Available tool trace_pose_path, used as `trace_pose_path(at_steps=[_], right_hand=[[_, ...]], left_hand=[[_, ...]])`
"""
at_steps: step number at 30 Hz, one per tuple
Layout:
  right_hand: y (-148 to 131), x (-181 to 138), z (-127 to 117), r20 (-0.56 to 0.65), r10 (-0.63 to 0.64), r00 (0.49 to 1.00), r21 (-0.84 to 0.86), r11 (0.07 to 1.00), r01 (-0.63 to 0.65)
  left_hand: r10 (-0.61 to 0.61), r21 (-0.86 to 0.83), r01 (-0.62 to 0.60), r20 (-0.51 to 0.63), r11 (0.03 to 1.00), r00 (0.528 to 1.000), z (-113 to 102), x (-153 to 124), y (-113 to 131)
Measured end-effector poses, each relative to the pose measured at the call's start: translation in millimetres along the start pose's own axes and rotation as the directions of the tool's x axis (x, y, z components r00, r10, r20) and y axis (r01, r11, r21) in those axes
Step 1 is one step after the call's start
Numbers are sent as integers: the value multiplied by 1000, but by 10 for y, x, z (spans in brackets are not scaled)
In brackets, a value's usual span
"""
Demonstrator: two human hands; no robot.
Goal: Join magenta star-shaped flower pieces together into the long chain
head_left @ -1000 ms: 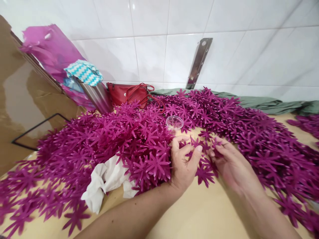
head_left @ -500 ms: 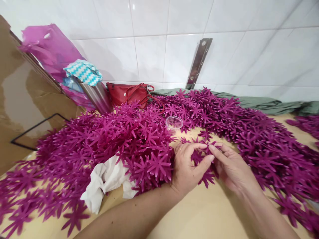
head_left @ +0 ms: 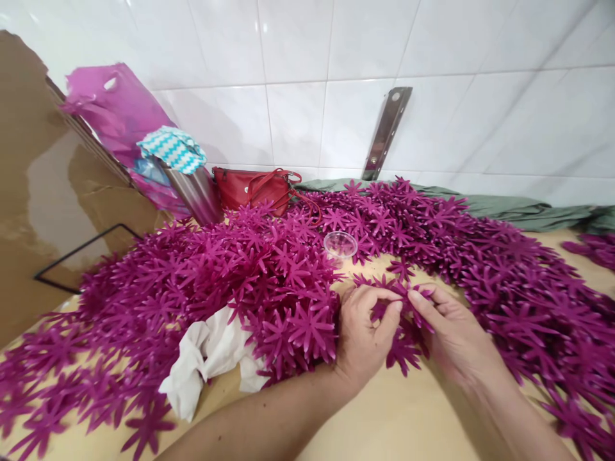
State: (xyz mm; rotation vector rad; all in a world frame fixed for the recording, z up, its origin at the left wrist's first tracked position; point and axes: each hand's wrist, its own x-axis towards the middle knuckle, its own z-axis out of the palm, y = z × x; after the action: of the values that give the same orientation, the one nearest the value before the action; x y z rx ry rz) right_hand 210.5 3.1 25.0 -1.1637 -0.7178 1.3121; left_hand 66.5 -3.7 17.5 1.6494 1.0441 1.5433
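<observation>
My right hand (head_left: pixel 451 330) pinches a magenta plastic flower (head_left: pixel 417 306) with long narrow petals between thumb and fingers. Just left of it, my left hand (head_left: pixel 368 333) has thumb and forefinger closed in a pinch beside that flower. What sits in the left fingertips, if anything, is too small to make out. More flowers hang or lie below and behind the fingers, such as one flower (head_left: pixel 403 352) under the pinch. Against the left hand's outer side rests a big heap of the same magenta flowers (head_left: pixel 269 275).
A shallow clear plastic dish (head_left: pixel 341 244) stands behind my hands. White crumpled cloth (head_left: pixel 211 352) lies by my left forearm. Further back are a red purse (head_left: pixel 250 189), a steel tumbler (head_left: pixel 192 192), a pink bag (head_left: pixel 115 115) and green fabric (head_left: pixel 504 208). Cardboard (head_left: pixel 67 192) stands at left.
My fingertips have drawn slightly apart, and more of the flower shows in my right hand. The whole view has shifted a little, so things sit lower and further right.
</observation>
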Motion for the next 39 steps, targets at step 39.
trace_pose_path(at_steps=[39], right_hand=[[46,83,-74,30,-126,992,58,991,124]], left_hand=[[-26,-63,12,-220,998,975,15,28,-245]])
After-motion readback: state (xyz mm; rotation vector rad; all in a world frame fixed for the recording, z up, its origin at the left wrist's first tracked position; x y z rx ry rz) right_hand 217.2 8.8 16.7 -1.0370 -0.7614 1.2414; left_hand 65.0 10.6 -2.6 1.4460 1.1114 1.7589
